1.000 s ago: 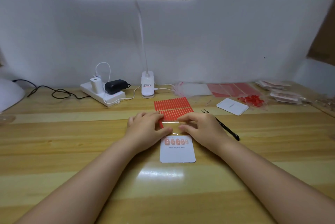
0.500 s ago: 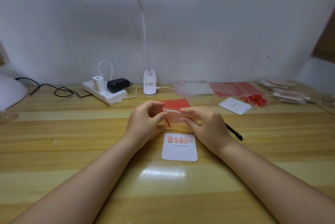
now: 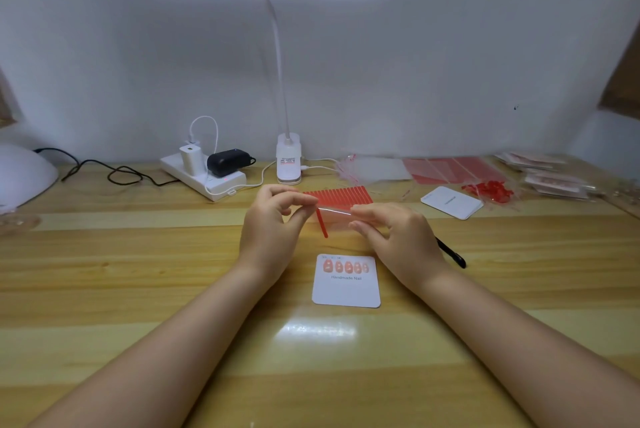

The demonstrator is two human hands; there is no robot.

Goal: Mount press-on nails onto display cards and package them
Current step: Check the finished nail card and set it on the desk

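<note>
A white display card (image 3: 346, 289) printed "Handmade Nail" lies flat on the wooden table (image 3: 138, 271), with a row of several pink press-on nails (image 3: 345, 267) along its top. Above and behind it my left hand (image 3: 273, 226) and my right hand (image 3: 398, 237) each pinch one end of a thin clear adhesive strip (image 3: 334, 210). A red backing strip (image 3: 322, 224) hangs down from its left end. A sheet of red strips (image 3: 341, 195) lies flat behind my hands.
Black tweezers (image 3: 450, 252) lie right of my right hand. Spare white cards (image 3: 452, 202), clear bags (image 3: 374, 168), red sheets (image 3: 450, 169), loose red pieces (image 3: 490, 190) and packed sets (image 3: 547, 174) sit at the back right. A lamp base (image 3: 288, 159), power strip (image 3: 204, 176) and white dome (image 3: 20, 174) stand along the back.
My hands rose from the card's top edge and lifted the clear strip off the table. The red backing now hangs loose from its left end.
</note>
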